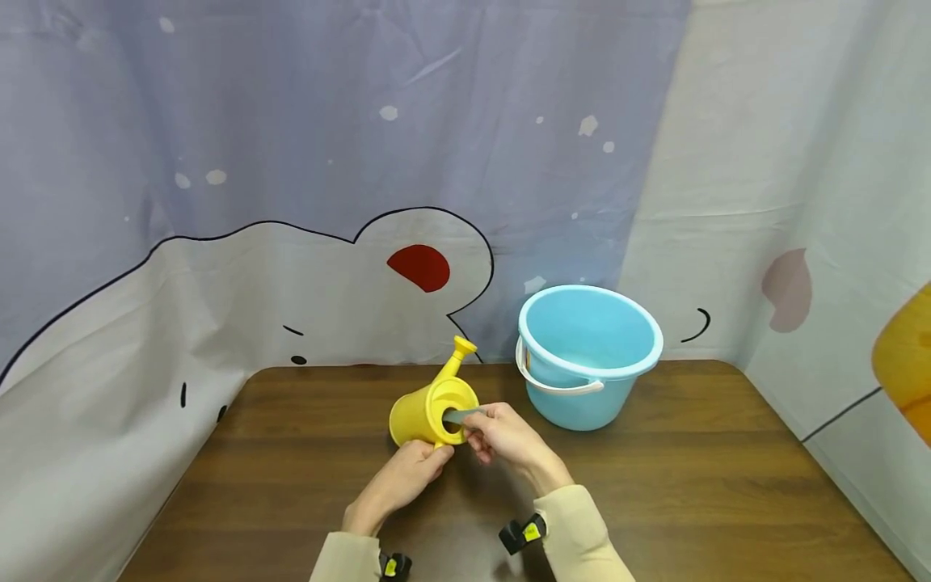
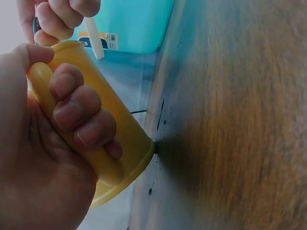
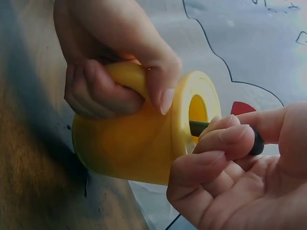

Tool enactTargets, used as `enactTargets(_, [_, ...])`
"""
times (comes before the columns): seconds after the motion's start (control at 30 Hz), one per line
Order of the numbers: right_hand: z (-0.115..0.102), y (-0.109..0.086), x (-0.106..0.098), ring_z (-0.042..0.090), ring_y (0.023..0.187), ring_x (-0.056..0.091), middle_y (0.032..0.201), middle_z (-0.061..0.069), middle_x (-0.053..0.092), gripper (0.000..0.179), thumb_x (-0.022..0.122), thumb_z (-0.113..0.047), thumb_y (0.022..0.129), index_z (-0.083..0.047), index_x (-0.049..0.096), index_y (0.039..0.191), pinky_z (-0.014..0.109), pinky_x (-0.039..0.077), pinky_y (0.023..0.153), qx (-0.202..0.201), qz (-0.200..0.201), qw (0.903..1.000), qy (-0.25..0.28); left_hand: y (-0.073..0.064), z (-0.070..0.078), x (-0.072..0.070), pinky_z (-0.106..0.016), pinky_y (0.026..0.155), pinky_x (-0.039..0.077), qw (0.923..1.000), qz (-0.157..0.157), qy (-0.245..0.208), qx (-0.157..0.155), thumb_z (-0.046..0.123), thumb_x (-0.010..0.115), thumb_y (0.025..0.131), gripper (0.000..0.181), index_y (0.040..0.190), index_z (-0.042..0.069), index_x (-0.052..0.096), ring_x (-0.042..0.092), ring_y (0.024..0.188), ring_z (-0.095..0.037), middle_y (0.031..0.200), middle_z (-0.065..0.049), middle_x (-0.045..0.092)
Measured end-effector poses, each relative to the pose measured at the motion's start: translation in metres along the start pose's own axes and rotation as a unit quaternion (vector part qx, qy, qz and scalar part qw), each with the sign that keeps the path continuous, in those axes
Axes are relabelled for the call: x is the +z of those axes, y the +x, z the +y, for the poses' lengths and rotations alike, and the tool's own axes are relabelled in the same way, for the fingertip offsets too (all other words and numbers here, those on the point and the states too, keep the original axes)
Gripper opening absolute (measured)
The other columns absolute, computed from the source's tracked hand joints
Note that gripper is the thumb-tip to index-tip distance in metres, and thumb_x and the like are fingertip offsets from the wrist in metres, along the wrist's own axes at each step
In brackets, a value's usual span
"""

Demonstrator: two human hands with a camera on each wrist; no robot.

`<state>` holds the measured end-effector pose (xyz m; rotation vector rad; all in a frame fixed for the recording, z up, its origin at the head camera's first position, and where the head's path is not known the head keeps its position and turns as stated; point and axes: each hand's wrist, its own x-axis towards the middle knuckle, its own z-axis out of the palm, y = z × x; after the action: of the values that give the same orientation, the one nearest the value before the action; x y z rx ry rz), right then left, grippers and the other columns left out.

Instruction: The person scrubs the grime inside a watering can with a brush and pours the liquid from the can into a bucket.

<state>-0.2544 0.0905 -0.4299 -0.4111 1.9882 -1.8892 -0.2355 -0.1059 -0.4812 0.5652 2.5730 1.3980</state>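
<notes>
A yellow watering can (image 1: 410, 419) is tilted over the table, its round opening facing me and its spout pointing up and away. The fingers of my left hand (image 1: 407, 477) wrap around the can's handle (image 2: 42, 79), with the thumb near the rim. Between the thumb and fingers of my right hand (image 1: 512, 440) is a slim dark-green stick (image 3: 198, 128) with a black end (image 3: 258, 143). Its far part passes into the can's opening and is hidden inside, so I cannot tell what kind of tool it is.
To the right of the can, a light-blue bucket (image 1: 582, 404) stands upright near the table's back edge, its white handle (image 1: 560, 388) hanging down in front. The brown wooden table (image 1: 698, 485) backs onto a printed curtain (image 1: 327, 121).
</notes>
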Motion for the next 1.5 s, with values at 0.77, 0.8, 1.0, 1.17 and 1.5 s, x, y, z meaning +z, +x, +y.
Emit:
enactTargets(0.77, [-0.016,-0.012,-0.017,0.015,0.046,0.045,0.061,0.007,0.052,0.028,0.048,-0.01,0.101,0.009,0.057,0.084,0.025,0.04,0.05,-0.049,-0.003,0.9985,-0.027,0.0,0.002,-0.005,-0.023,0.043,0.02,0.9999,0.013,0.0,-0.003,0.031,0.048,0.103,0.054,0.052,0.012,0.041,0.023,0.04,-0.004,0.045,0.009,0.03])
enactTargets(0.8, [-0.015,-0.011,-0.016,0.015,0.047,0.048,0.063,0.009,0.054,0.026,0.047,-0.009,0.101,0.011,0.058,0.089,0.025,0.042,0.051,-0.055,0.007,0.998,-0.029,0.0,0.001,-0.005,-0.023,0.042,0.02,0.9999,0.012,0.0,-0.004,0.031,0.048,0.103,0.054,0.052,0.013,0.041,0.024,0.04,-0.005,0.045,0.009,0.03])
enactTargets(1.0, [-0.01,-0.008,-0.011,0.021,0.055,0.056,0.076,0.019,0.062,0.026,0.048,-0.004,0.101,0.008,0.053,0.123,0.031,0.05,0.059,-0.098,0.052,0.9906,-0.08,0.0,-0.003,-0.004,-0.023,0.042,0.02,0.9999,0.006,-0.003,-0.01,0.033,0.046,0.103,0.054,0.052,0.015,0.041,0.024,0.041,-0.007,0.046,0.01,0.031])
enactTargets(1.17, [-0.008,-0.005,-0.007,0.027,0.06,0.061,0.078,0.017,0.063,0.016,0.054,-0.007,0.099,0.002,0.062,0.11,0.031,0.049,0.06,-0.144,0.077,0.9767,-0.14,-0.003,-0.005,-0.004,-0.023,0.042,0.02,0.9999,0.014,-0.003,-0.007,0.034,0.048,0.102,0.053,0.052,0.015,0.041,0.024,0.041,-0.006,0.045,0.011,0.031])
enactTargets(1.5, [-0.003,-0.002,-0.007,0.019,0.078,0.069,0.09,0.014,0.07,0.026,0.071,-0.008,0.09,0.005,0.063,0.111,0.033,0.056,0.071,-0.197,-0.002,0.9728,-0.122,-0.001,-0.003,-0.006,-0.024,0.042,0.021,0.9999,0.014,-0.002,-0.006,0.032,0.047,0.102,0.052,0.052,0.016,0.04,0.024,0.042,-0.007,0.046,0.011,0.03])
